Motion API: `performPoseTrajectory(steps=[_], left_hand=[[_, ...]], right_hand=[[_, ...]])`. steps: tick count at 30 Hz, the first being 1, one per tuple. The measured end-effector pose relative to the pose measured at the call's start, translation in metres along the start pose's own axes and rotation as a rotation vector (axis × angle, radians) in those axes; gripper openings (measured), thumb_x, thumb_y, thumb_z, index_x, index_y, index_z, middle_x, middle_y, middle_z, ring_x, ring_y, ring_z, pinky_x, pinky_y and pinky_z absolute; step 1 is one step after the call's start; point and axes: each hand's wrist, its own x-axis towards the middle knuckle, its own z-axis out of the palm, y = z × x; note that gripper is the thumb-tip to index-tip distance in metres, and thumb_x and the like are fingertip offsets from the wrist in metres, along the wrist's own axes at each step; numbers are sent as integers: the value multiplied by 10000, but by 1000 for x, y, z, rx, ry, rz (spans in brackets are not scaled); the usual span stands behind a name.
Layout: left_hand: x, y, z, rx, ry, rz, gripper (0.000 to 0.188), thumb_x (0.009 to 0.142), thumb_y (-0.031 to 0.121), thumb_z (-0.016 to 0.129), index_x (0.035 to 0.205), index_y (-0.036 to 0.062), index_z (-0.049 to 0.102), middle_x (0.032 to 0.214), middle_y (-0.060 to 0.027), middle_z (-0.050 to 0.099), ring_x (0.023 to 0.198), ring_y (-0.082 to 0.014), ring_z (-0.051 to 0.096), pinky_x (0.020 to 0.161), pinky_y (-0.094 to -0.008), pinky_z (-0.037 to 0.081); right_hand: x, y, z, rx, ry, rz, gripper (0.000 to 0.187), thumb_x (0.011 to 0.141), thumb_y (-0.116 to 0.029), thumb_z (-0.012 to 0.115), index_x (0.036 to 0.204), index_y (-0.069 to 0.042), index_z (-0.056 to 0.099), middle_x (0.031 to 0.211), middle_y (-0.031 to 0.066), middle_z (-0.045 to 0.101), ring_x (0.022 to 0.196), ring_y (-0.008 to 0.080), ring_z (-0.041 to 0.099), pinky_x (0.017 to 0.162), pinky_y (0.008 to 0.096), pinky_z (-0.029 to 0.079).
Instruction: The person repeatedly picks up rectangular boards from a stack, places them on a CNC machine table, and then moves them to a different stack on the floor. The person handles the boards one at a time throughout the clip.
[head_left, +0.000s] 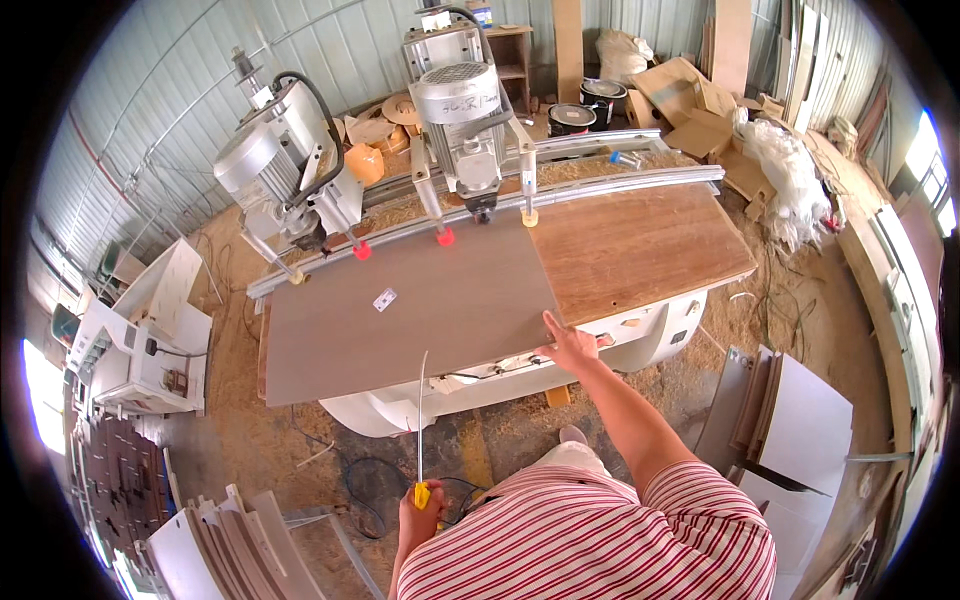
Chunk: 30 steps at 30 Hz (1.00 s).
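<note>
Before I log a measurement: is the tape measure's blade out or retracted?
Out. The metal blade extends from the yellow tape measure in the left hand, its free end seen against the brown panel; contact, cannot tell.

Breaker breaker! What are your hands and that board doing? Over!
Left hand gripping yellow tape measure, blade out. Right hand at brown board's near right corner. Board flat on machine. Red tips by its far edge, contact unclear.

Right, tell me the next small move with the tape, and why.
I'd probably bring the free end of the tape measure to the edge of the brown board: the left hand holds it with the blade already out toward the board, and the right hand is at the board's near right corner.
</note>
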Motion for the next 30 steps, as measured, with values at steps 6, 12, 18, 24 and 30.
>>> performPoseTrajectory(steps=[6,12,18,24,30], left_hand=[[5,8,17,-12,-17,10,97,926,115,619,978,39,587,688,-3,568,546,-71,488,493,-217,390],[-5,27,29,-49,6,-89,65,920,110,620,919,51,593,676,7,543,547,-69,482,485,-212,370],[-25,38,21,-283,-247,-343,82,906,105,630,958,47,656,686,15,545,584,-60,495,495,-215,372],[-11,29,7,-291,88,-196,157,921,56,606,1071,39,651,733,4,579,603,-73,520,501,-227,393],[-20,79,71,-29,-342,-412,249,876,19,640,1124,22,662,811,-28,638,624,-89,542,561,-227,436]], right_hand=[[8,11,11,7,26,-38,919,834,-632,616,1556,-305,151,1116,190,641,1048,344,639,866,460,516],[12,30,39,155,134,-76,847,880,-420,657,1546,-237,167,1167,202,604,1062,354,623,884,466,506],[-13,66,66,497,278,-130,622,877,-249,625,1383,-67,314,1193,247,553,1093,415,573,926,484,476],[-11,112,92,450,139,-118,433,875,-220,599,1243,-36,464,1140,221,608,1063,403,590,893,493,490],[14,117,109,659,163,-6,161,901,-196,578,937,-39,575,884,229,620,868,407,627,726,460,500]])
